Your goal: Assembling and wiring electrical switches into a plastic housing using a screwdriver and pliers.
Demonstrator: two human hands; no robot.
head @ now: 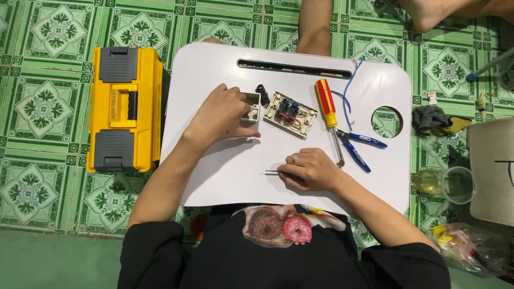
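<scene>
Left hand [222,115]: clamped on a small beige box [251,105], 11 o'clock on the white desk [225,176].
Right hand [310,170]: pinching thin metal tweezers [272,172] (tips toward 9 o'clock).
Advice: steady the box, probably keep wrists resting.
Nearby: switch plate [290,114], screwdriver [327,113].

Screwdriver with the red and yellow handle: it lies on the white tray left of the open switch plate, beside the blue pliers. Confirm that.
Not quite. In the head view the screwdriver lies right of the switch plate, not left. It is on the white tray, beside the blue pliers.
</scene>
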